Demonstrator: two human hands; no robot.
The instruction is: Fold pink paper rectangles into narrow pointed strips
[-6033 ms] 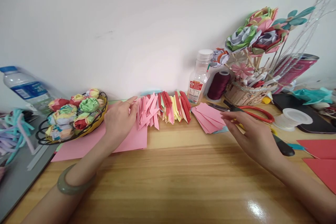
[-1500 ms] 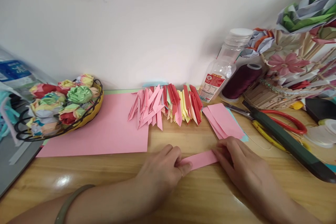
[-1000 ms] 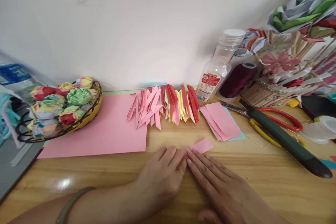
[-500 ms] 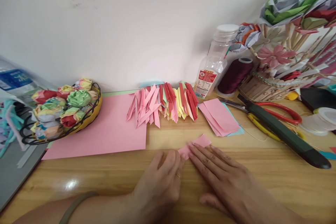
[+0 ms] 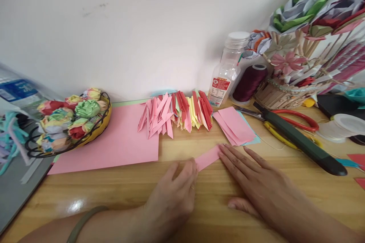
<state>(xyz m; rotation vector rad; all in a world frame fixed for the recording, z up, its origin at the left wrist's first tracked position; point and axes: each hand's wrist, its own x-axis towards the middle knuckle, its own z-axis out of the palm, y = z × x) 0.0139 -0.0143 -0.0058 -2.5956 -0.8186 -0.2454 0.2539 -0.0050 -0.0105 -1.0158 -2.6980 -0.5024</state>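
A narrow folded strip of pink paper (image 5: pixel 208 158) lies slantwise on the wooden table. My left hand (image 5: pixel 173 191) is curled with its fingertips closed on the strip's near left end. Fingers stretched out flat, my right hand (image 5: pixel 253 178) presses its fingertips on the far right end, thumb spread apart on the table. Just beyond is a small stack of pink paper rectangles (image 5: pixel 235 125) with blue paper under it. Behind the strip, by the wall, stands a row of folded paper pieces (image 5: pixel 182 112) in pink, red and yellow.
Large pink sheets (image 5: pixel 131 136) lie at left under a basket of paper flowers (image 5: pixel 107 115). A clear bottle (image 5: pixel 228 68), a purple thread spool (image 5: pixel 251 83) and a stick-sided holder of paper flowers (image 5: pixel 276 95) stand at back right. Red-handled scissors (image 5: pixel 302 115) and a dark green-handled tool (image 5: pixel 302 140) lie right.
My right hand has slid right along the strip to its far end, uncovering the middle. My left hand stays at the near end. The view has shifted slightly.
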